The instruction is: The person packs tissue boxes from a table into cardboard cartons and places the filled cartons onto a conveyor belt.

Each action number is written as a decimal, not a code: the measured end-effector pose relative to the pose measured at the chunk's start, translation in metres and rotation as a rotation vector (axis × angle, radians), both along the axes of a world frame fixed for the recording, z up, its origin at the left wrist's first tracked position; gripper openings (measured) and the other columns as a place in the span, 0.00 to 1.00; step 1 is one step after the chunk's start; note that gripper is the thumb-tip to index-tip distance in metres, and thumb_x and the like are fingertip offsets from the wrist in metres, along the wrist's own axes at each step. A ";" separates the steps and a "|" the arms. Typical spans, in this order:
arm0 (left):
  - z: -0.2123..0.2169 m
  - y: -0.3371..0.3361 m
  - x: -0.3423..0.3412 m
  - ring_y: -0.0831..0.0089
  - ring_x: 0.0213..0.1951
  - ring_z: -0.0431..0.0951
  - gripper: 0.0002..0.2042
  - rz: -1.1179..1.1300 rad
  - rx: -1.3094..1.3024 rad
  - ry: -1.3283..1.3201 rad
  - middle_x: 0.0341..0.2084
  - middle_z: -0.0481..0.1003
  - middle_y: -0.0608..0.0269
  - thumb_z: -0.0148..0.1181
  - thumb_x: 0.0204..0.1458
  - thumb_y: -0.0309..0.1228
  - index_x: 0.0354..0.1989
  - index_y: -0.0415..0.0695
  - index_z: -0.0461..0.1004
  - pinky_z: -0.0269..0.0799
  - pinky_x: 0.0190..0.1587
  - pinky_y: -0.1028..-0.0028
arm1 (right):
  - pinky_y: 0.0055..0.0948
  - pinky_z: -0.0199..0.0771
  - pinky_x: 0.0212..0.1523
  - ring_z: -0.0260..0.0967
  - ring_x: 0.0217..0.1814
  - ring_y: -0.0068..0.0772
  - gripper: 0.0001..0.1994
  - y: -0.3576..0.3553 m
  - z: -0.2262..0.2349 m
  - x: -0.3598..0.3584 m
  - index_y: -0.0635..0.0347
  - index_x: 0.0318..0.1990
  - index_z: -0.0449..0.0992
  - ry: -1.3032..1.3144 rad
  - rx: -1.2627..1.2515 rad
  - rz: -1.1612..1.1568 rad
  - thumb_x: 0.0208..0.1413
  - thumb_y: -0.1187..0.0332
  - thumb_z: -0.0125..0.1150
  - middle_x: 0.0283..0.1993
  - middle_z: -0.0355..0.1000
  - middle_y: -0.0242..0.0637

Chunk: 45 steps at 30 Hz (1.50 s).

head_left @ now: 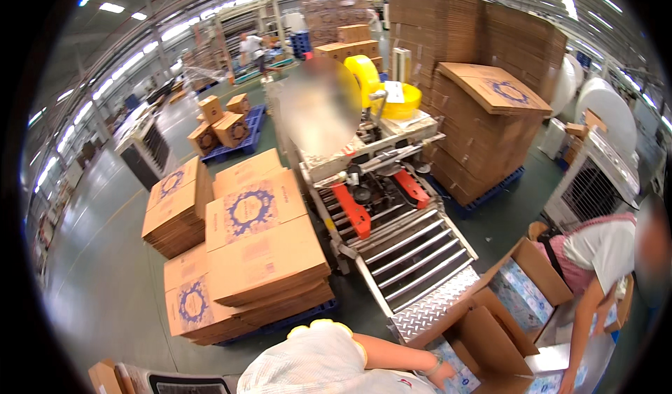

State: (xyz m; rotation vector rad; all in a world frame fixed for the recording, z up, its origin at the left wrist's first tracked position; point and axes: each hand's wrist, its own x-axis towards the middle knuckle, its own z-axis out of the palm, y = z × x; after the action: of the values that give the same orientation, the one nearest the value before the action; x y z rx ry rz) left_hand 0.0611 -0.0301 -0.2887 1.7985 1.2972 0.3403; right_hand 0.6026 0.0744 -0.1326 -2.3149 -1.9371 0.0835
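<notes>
My left arm reaches right from a white sleeve with yellow trim. My left hand (441, 371), a bracelet at its wrist, is down at the light-blue printed packs (458, 367) in an open cardboard carton (483, 338). Its fingers point down and are too small and partly hidden to tell whether they grip a pack. My right hand is out of view. Raised brown flaps stand beside my left hand. Another open carton (553, 271) behind holds more light-blue packs (521, 292).
At right a co-worker in a pink apron (560, 254) reaches down to blue packs. A roller conveyor (420, 261) leads to a machine with orange-red guides (350, 212) and yellow tape rolls (400, 103). Flat carton stacks (266, 254) stand left; a tall stack (462, 135) stands behind.
</notes>
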 end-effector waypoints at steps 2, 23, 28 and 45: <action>0.070 -0.009 -0.013 0.46 0.56 0.75 0.34 -0.062 -0.106 0.046 0.54 0.76 0.41 0.64 0.51 0.50 0.60 0.37 0.71 0.71 0.59 0.56 | 0.42 0.79 0.37 0.76 0.31 0.44 0.10 -0.046 -0.001 0.031 0.63 0.36 0.77 -0.007 0.006 -0.101 0.46 0.71 0.69 0.30 0.76 0.46; 0.085 0.018 0.028 0.45 0.54 0.76 0.22 -0.394 -0.166 0.125 0.52 0.76 0.39 0.53 0.62 0.39 0.59 0.38 0.73 0.71 0.57 0.57 | 0.38 0.77 0.26 0.75 0.21 0.35 0.04 -0.489 -0.114 0.118 0.64 0.23 0.81 0.363 0.340 -1.203 0.45 0.73 0.68 0.20 0.76 0.41; 0.097 0.012 0.042 0.43 0.56 0.74 0.21 -0.303 -0.057 0.021 0.54 0.75 0.42 0.57 0.58 0.35 0.58 0.40 0.74 0.68 0.61 0.56 | 0.32 0.74 0.23 0.74 0.22 0.30 0.04 -0.370 -0.029 0.060 0.64 0.28 0.79 0.814 0.669 -1.027 0.53 0.75 0.63 0.21 0.75 0.37; 0.249 0.041 0.072 0.63 0.37 0.81 0.17 -0.603 0.943 0.000 0.43 0.80 0.60 0.55 0.51 0.25 0.49 0.47 0.80 0.79 0.37 0.66 | 0.22 0.71 0.34 0.67 0.32 0.19 0.11 -0.118 0.058 -0.270 0.55 0.41 0.79 1.935 -0.339 -0.287 0.69 0.60 0.56 0.35 0.73 0.25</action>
State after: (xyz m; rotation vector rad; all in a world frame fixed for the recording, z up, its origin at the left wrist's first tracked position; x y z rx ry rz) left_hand 0.1329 0.0106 -0.0397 2.8499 0.5183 0.6706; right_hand 0.3325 -0.0432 -0.0750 -1.1914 -0.5040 1.7895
